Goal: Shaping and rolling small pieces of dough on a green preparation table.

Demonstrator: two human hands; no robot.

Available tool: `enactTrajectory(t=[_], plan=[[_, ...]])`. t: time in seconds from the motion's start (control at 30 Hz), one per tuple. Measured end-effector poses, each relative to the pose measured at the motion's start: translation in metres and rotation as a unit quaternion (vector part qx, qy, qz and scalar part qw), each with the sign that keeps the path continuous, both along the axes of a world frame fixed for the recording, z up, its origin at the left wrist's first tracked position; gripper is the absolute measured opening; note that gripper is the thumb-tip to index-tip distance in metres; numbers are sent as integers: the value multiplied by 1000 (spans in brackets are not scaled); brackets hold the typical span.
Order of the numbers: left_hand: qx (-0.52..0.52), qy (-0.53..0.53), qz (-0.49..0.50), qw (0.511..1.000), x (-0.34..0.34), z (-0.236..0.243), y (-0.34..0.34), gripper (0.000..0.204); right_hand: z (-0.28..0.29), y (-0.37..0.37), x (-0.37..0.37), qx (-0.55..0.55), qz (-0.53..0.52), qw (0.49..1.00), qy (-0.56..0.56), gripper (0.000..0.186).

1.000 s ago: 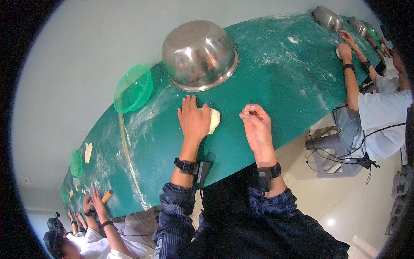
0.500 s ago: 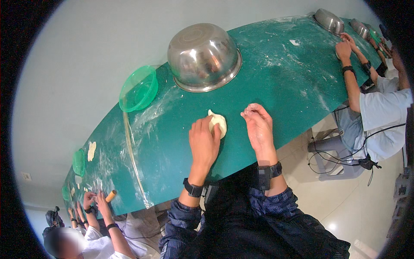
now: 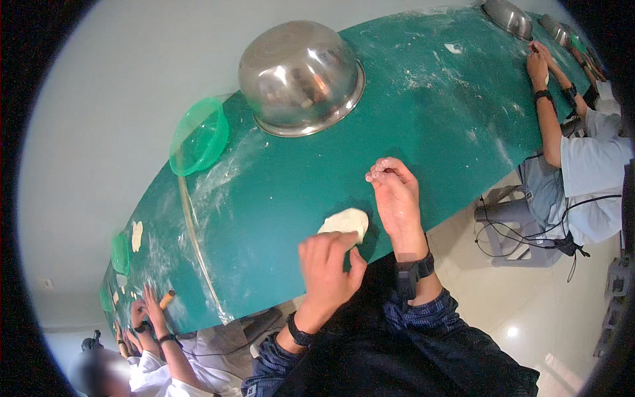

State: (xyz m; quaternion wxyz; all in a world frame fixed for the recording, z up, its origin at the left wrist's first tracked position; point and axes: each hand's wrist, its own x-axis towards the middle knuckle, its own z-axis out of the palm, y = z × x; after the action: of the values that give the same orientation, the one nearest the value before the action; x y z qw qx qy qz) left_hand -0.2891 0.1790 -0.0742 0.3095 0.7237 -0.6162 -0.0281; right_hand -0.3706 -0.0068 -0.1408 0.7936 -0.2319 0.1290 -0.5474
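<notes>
A flat, pale piece of dough [image 3: 346,223] is pinched at its near edge by my left hand [image 3: 327,268], in front of my body. A shadow shows beside the dough on the green tabletop [image 3: 297,165]; it seems to be lifted off the surface. To the right, my right hand [image 3: 398,198] hovers over the table with its fingers curled and the tips pressed together. Those fingertips are white with flour or dough, and whatever may be between them is hidden.
A large steel bowl [image 3: 301,76] stands upside down ahead. Left of it is a green plastic basket [image 3: 200,137]. Flour streaks the table. Co-workers' hands [image 3: 153,311] are busy at the left near a rolling pin [image 3: 167,300]; another person's hands [image 3: 539,63] work at the far right.
My left hand has brought the dough nearer to my body and slightly right, with its wrist now turned. The right hand has hardly moved.
</notes>
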Motion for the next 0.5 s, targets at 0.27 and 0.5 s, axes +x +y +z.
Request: enactTrajectory(t=[0.27, 0.5], plan=[[54, -118, -37, 991, 9, 5, -69, 72, 4, 1, 0, 3, 8, 1000, 0, 16], [65, -4, -36, 997, 59, -11, -108, 68, 3, 1, -2, 0, -4, 1000, 14, 20]])
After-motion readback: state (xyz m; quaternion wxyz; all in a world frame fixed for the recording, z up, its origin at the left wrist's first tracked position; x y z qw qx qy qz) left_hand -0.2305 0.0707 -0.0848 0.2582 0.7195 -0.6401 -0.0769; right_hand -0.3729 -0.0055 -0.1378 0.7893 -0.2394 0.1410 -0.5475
